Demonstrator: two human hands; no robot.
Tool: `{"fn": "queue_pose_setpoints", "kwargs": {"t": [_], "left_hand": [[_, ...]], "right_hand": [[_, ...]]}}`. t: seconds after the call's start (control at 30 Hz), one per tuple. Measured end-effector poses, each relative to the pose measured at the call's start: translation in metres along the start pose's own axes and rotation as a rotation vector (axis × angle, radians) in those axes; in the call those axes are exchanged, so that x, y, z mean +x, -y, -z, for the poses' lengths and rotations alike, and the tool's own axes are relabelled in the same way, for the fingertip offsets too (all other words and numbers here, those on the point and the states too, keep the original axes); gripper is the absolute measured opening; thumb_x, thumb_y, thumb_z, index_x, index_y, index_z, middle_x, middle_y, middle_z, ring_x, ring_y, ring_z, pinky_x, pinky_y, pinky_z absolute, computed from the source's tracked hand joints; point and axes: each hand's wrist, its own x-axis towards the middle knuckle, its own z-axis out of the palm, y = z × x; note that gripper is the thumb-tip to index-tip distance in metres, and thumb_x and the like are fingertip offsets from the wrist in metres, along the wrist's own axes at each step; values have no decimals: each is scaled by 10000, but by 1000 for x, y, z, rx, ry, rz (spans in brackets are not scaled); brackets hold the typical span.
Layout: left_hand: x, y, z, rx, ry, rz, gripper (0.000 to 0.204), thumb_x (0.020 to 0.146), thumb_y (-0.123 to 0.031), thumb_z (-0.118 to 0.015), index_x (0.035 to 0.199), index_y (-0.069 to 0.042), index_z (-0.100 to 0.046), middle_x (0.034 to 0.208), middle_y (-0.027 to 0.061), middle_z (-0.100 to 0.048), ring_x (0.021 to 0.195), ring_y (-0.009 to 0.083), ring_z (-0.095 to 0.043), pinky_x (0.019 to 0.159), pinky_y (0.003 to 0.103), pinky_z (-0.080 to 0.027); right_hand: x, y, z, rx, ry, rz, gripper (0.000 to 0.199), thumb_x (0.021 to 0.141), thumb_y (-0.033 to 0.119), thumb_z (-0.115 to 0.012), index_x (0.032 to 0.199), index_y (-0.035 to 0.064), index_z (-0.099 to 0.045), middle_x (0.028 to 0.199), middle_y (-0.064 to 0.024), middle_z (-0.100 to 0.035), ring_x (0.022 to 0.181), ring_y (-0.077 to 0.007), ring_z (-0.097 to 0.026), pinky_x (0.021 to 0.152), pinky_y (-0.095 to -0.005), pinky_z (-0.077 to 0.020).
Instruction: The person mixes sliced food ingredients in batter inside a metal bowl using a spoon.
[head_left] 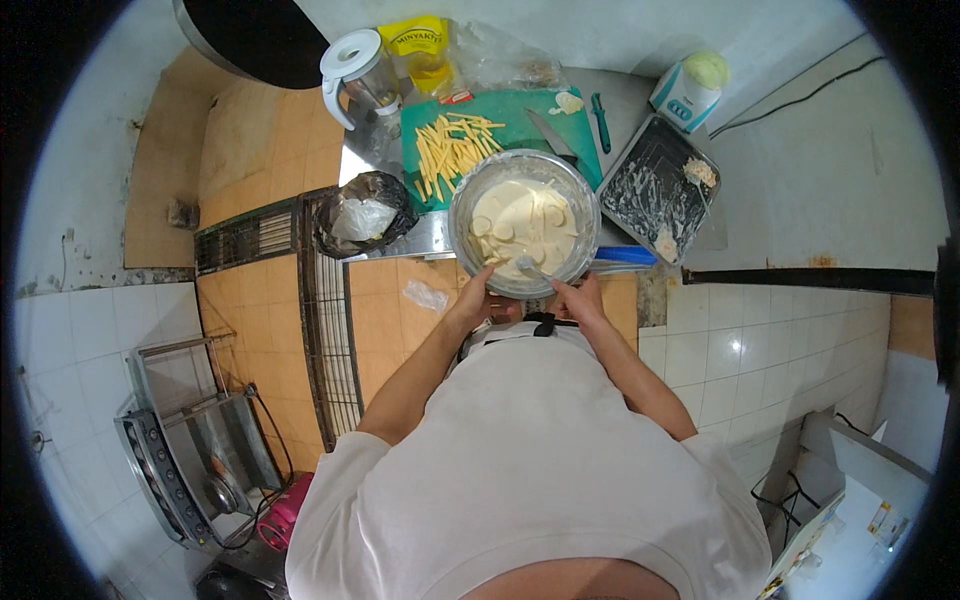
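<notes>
A large metal mixing bowl (pixel 588 215) stands in front of me at the near edge of the worktop, holding thick cream-coloured batter (pixel 525 215) with pale lumps in it. My left hand (pixel 484 298) grips the bowl's near-left rim, thumb on the inside. In my right hand (pixel 579 298), at the near-right rim, is the handle of a spoon (pixel 535 270); its head dips into the batter. Behind the bowl lies a green cutting board (pixel 515 105) bearing a pile of pale yellow cut sticks (pixel 450 150), like raw fries, and a knife (pixel 550 133).
A dark tray (pixel 650 175) smeared with white residue lies right, a green-handled tool (pixel 600 122) beside it. A blender base (pixel 687 92), blender jug (pixel 362 78), yellow pouch (pixel 425 55) and clear plastic bag (pixel 505 60) stand behind. A black bag (pixel 390 190) sits left.
</notes>
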Motion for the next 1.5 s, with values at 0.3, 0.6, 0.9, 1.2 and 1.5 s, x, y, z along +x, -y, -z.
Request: {"fn": "queue_pose_setpoints", "kwargs": {"t": [0.3,0.6,0.9,1.2,1.5], "left_hand": [[-3,0,-12,-85,-57,-58,617,920,-549,-289,1346,-104,-330,1300,131,-440,1161,282,-447,930,457,-381],[1,2,-6,-73,-13,-55,618,913,-554,-315,1369,-140,-273,1339,119,-379,1185,291,-413,939,479,-375],[5,7,-3,-58,-21,-61,593,912,-554,-316,1337,-142,-330,1280,94,-452,1139,260,-455,873,448,-426],[-4,0,-8,9,-13,-28,672,887,-611,-298,1352,-127,-329,1300,83,-454,1156,228,-447,952,447,-337],[0,2,-6,-19,-40,-69,625,903,-572,-321,1325,-111,-340,1265,109,-465,1078,262,-507,892,469,-421]], "right_hand": [[1,-14,16,-86,-205,215,501,740,146,-696,1085,-16,-371,705,-101,-578,504,-146,-535,421,-283,-415],[2,-13,20,-215,-142,565,175,774,137,-660,852,-16,-628,692,-61,-611,608,-119,-573,589,-263,-450],[1,6,16,-324,99,583,191,822,122,-630,928,-36,-641,775,-65,-626,657,-89,-561,563,-218,-441],[-8,29,8,-700,0,918,187,833,176,-569,905,26,-655,757,-147,-595,686,-327,-582,618,-400,-459],[-7,22,5,-778,1,955,209,868,161,-511,938,8,-635,808,-165,-604,742,-341,-591,647,-411,-468]]}}
